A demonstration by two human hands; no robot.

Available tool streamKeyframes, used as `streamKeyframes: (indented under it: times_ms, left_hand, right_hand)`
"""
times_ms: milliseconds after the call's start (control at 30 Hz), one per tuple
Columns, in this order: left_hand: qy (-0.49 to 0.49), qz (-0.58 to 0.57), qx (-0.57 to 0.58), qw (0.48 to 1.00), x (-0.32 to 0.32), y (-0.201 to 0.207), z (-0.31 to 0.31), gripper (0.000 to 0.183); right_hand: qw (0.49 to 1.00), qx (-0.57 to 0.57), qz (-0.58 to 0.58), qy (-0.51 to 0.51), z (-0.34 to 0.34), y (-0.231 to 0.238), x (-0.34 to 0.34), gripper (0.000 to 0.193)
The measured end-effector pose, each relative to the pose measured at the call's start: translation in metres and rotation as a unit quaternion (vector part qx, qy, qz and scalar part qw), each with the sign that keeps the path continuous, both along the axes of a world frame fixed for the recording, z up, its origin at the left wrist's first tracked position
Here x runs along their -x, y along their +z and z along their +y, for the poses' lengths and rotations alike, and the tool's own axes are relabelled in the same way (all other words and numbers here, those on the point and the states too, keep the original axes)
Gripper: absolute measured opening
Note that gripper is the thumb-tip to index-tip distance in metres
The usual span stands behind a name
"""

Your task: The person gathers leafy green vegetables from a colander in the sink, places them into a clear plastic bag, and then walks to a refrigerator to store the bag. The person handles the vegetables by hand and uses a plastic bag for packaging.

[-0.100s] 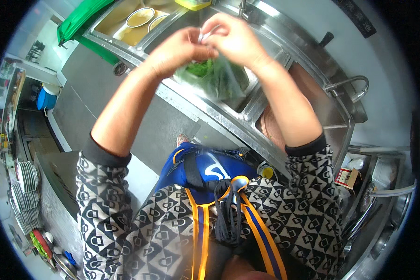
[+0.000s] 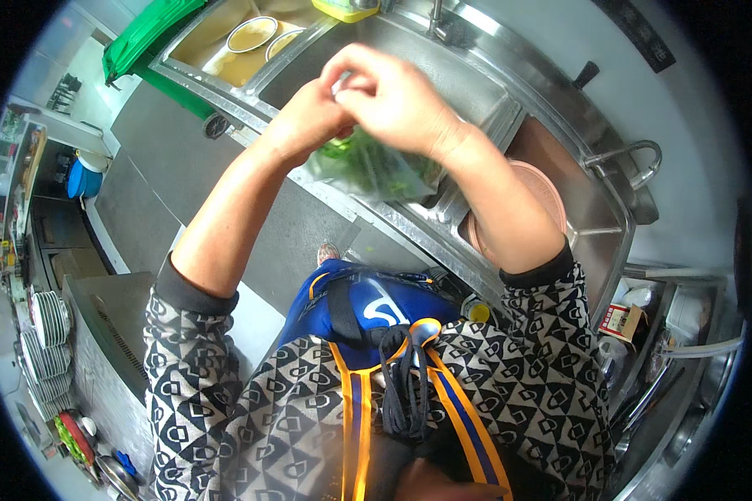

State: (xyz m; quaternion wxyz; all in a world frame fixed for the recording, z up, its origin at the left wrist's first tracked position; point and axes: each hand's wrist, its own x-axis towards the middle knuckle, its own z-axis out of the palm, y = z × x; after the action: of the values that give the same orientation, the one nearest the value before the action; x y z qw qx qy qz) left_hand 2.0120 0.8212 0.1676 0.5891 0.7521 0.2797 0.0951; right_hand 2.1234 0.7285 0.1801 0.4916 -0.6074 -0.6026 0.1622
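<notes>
A clear plastic bag (image 2: 383, 177) with green leafy vegetables inside hangs over the front edge of the middle sink basin (image 2: 468, 79). Above it, my left hand (image 2: 311, 118) is closed on the gathered neck of the bag. My right hand (image 2: 390, 98) crosses close over the left, fingers bent in at the same neck. A scrap of white plastic shows between the fingers. The fingertips are partly hidden and slightly blurred, so I cannot tell whether the neck is knotted.
The left basin (image 2: 219, 52) holds murky water and round bowls (image 2: 251, 34). Under my right forearm, a pinkish round basket (image 2: 536, 179) stands in the right basin. A curved tap (image 2: 635, 147) rises behind it. Stacked plates (image 2: 50, 317) stand far left; a green bin (image 2: 146, 42) adjoins the sink.
Both hands have come slightly lower and to the left, with the bag's neck between them. More of the middle basin and the pinkish basket now shows.
</notes>
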Motion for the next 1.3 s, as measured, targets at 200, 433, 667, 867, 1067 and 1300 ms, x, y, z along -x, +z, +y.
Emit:
streamKeyframes:
  times_ms: [200, 433, 667, 867, 1067, 1300]
  left_hand:
    - [0.028, -0.091, 0.049, 0.994, 0.049, -0.006, -0.004, 0.017]
    - [0.203, -0.1, 0.106, 0.968, 0.158, 0.016, 0.013, 0.01]
    - [0.313, -0.049, 0.045, 0.947, 0.248, 0.02, 0.059, 0.012]
    - [0.342, -0.057, 0.038, 0.937, 0.301, 0.009, 0.113, 0.012]
    - [0.387, -0.066, 0.051, 0.918, 0.317, 0.005, 0.121, 0.01]
    - [0.378, -0.08, 0.061, 0.92, 0.33, 0.006, 0.118, 0.012]
  right_hand:
    - [0.99, 0.022, -0.128, 0.062, -0.013, 0.014, 0.01, 0.016]
    - [0.928, 0.263, 0.097, -0.246, -0.02, -0.111, -0.101, 0.056]
    - [0.743, 0.516, 0.056, -0.423, -0.017, -0.274, -0.083, 0.095]
    - [0.747, 0.453, 0.017, -0.486, 0.005, -0.288, -0.08, 0.04]
    - [0.785, 0.369, 0.09, -0.489, 0.015, -0.306, -0.068, 0.041]
    - [0.859, 0.355, -0.056, -0.365, 0.004, -0.364, -0.086, 0.054]
